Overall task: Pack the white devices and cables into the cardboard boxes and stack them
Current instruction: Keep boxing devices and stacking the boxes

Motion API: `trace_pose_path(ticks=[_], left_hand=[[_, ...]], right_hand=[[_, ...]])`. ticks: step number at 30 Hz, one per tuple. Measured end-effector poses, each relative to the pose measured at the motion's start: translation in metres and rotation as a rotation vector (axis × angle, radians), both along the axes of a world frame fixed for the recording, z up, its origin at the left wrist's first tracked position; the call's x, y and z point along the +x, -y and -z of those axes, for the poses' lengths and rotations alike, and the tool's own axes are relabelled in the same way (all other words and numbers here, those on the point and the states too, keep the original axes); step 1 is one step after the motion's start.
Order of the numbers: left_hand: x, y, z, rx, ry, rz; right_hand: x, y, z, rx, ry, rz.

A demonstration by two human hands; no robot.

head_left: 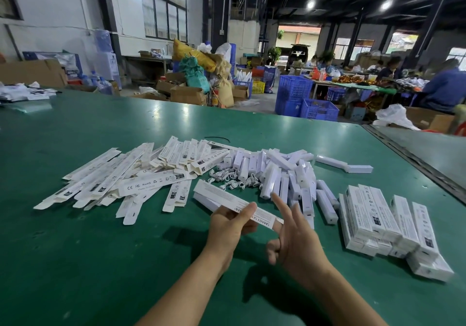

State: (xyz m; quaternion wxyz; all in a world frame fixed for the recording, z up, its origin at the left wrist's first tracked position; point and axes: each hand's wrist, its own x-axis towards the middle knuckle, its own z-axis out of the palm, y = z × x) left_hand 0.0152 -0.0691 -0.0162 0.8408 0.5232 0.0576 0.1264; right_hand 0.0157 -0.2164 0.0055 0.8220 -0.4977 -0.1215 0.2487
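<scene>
The left forearm (181,290) and right forearm (335,298) come in from the bottom edge, which cuts them off below the elbow, over a green table (100,250). The left hand (230,227) grips a long white box (227,198) near its close end, thumb on the printed top face and fingers curled underneath, mostly hidden. The box slants away to the upper left, just above the table. The right hand (295,240) is spread wide. Its index finger points up, its thumb is bent inward, and one finger reaches under the box's close end, where the print reads "SMART"; the rest of that print is covered. I cannot tell whether that finger touches the box, or whether anything is inside the box.

Just beyond the box lies a small tangle of white cables (227,178). To their right is a loose heap of white devices (277,171), with one lying apart at the far right (343,164). Left of the cables, flat cartons (126,179) fan out, overlapping; one shows "CE FC RoHS". On the right, a stack (378,214) of closed boxes lies in rows, their contents hidden.

Past the table stand blue crates (302,98) and open cardboard boxes (186,91), whose contents are too far off to make out. People sit at a cluttered bench (353,84) at the far right.
</scene>
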Motion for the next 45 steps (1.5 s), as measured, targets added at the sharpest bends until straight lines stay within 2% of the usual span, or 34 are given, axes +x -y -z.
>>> trace_pose_path(ticks=[1,3,5,7,10,13,17,21,23,27,30,35,42,45], left_hand=[[0.002,0.0,0.0,0.004,0.001,-0.029],[0.006,-0.004,-0.001,-0.015,0.006,-0.143],[0.013,-0.014,-0.003,-0.1,-0.011,-0.261],[0.018,-0.029,-0.005,-0.211,-0.031,-0.328],[0.023,-0.044,-0.004,-0.32,-0.05,-0.379],[0.021,-0.046,-0.002,-0.346,-0.054,-0.379],[0.02,-0.049,-0.002,-0.375,-0.043,-0.36],[0.021,-0.05,0.0,-0.377,-0.045,-0.336],[0.022,-0.051,0.001,-0.373,-0.049,-0.326],[0.026,-0.056,0.001,-0.366,-0.063,-0.333],[0.026,-0.056,0.001,-0.35,-0.07,-0.35],[0.025,-0.057,-0.004,-0.397,-0.058,-0.342],[0.022,-0.053,0.002,-0.342,-0.079,-0.308],[0.02,-0.053,0.0,-0.321,-0.082,-0.307]], right_hand=[[0.003,-0.001,0.002,0.002,0.018,0.056],[0.007,-0.007,0.009,-0.107,0.133,0.314],[0.012,-0.018,0.017,-0.311,0.276,0.613],[0.018,-0.03,0.026,-0.595,0.493,0.692],[0.039,-0.049,0.039,-1.083,0.864,0.405],[0.062,-0.07,0.04,-1.301,1.01,0.198],[0.091,-0.088,0.041,-1.46,1.016,0.118],[0.109,-0.093,0.04,-1.592,0.927,0.042],[0.113,-0.095,0.04,-1.614,0.917,0.044],[0.104,-0.097,0.038,-1.396,0.96,0.223],[0.093,-0.095,0.037,-1.335,1.019,0.301],[0.083,-0.072,0.031,-1.197,0.855,0.453],[0.037,-0.029,0.023,-1.106,0.864,0.308],[0.019,-0.016,0.025,-1.188,0.995,0.229]])
